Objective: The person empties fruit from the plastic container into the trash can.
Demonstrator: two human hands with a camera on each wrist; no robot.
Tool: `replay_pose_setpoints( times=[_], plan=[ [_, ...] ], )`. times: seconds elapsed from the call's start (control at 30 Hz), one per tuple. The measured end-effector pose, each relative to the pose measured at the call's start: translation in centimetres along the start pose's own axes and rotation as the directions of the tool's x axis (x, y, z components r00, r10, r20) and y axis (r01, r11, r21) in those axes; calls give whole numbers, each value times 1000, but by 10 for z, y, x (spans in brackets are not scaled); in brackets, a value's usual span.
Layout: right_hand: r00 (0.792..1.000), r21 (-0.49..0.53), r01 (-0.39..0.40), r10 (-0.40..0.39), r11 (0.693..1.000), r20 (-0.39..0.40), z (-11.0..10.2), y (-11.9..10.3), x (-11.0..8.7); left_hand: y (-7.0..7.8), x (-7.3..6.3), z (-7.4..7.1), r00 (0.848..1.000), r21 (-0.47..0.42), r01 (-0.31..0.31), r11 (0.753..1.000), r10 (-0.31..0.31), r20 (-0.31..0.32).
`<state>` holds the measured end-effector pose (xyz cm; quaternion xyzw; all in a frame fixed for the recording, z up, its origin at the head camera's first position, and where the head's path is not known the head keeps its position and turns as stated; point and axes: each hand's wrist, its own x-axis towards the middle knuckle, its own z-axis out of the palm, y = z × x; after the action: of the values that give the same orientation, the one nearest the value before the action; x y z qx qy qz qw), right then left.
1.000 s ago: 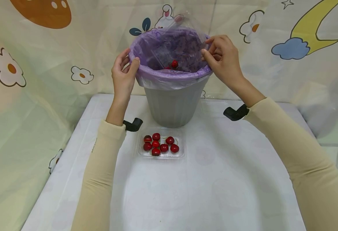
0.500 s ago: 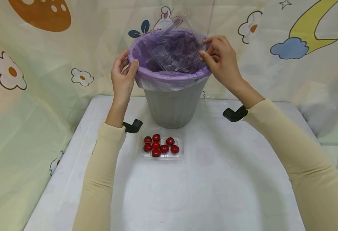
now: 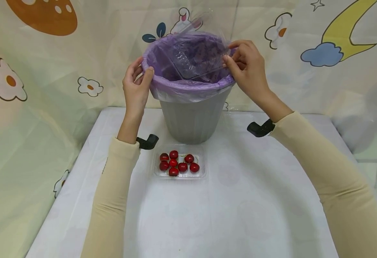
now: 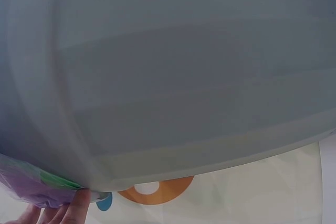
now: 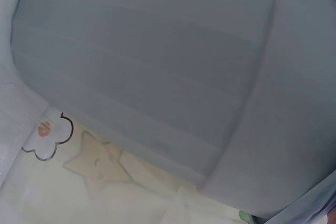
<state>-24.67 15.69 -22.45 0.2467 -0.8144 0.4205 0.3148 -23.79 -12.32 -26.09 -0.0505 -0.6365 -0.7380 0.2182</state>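
Observation:
A grey bin [image 3: 191,120] stands upright at the back of the table, lined with a purple plastic bag [image 3: 188,86] folded over its rim. My left hand [image 3: 136,86] grips the lined rim on the left, thumb in front; its fingers [image 4: 77,208] show at the lower left in the left wrist view. At the right side of the mouth, my right hand [image 3: 249,68] pinches the edge of a clear plastic container [image 3: 188,59], tilted over the bin's opening. The bin's wall [image 5: 147,72] fills most of the right wrist view, where the right hand is barely in sight.
In front of the bin, a second clear plastic box [image 3: 202,172] holds several dark red cherries [image 3: 183,167]. White cloth covers the table [image 3: 233,215]. A printed curtain [image 3: 111,46] hangs close behind the bin.
The clear container has tilted and shifted within the bin's mouth, held by my right hand throughout. Red cherries seen inside the mouth a second ago are out of sight. My left hand stays put.

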Motion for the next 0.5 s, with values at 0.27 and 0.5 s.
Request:
replay_pose_setpoints(
  times=[0.27,0.5],
  plan=[
    [993,105,-68,77,992,-87,1,5,-1,-1,-2,-2,1000,32,-25,999,24,17],
    [960,276,-250,274,928,-53,-2,1,2,0,-2,-2,1000,17,-6,1000,6,11]
  ],
)
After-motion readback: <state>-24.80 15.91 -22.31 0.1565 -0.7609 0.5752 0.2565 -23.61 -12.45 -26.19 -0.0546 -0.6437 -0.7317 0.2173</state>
